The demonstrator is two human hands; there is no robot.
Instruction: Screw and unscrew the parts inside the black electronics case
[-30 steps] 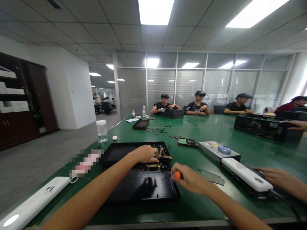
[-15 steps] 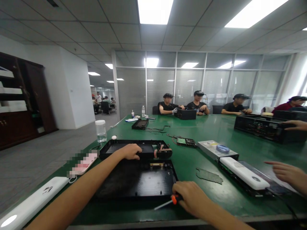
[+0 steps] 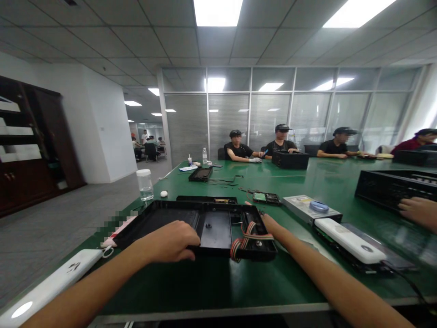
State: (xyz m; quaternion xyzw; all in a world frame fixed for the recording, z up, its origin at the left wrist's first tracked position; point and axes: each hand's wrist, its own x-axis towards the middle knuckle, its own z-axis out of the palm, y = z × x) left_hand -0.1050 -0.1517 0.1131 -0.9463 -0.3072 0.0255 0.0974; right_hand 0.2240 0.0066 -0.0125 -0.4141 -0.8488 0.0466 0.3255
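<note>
My left hand (image 3: pixel 177 239) is closed on the near edge of a black casing panel (image 3: pixel 215 228), which is raised and tilted above the table. Striped ribbon cables (image 3: pixel 244 237) hang over that panel's right end. My right hand (image 3: pixel 266 221) reaches behind the panel's right end, beside a second black panel (image 3: pixel 206 199) that is largely covered. Most of the right hand's fingers are hidden. A thin light rod (image 3: pixel 236 222) shows through the panel's opening; I cannot tell whether it is the screwdriver.
On the right lie a metal drive (image 3: pixel 302 207) with a blue roll (image 3: pixel 319 207) and a white device (image 3: pixel 350 241). A circuit board (image 3: pixel 264 197) lies farther back. At left are a jar (image 3: pixel 145 187) and a long white device (image 3: pixel 51 287). A neighbour's hand (image 3: pixel 419 212) touches a black case (image 3: pixel 375 189).
My left hand has drawn the panel with the ribbon cables toward me. My right hand has moved forward and the second panel is now farther away. The screwdriver's orange handle is out of sight.
</note>
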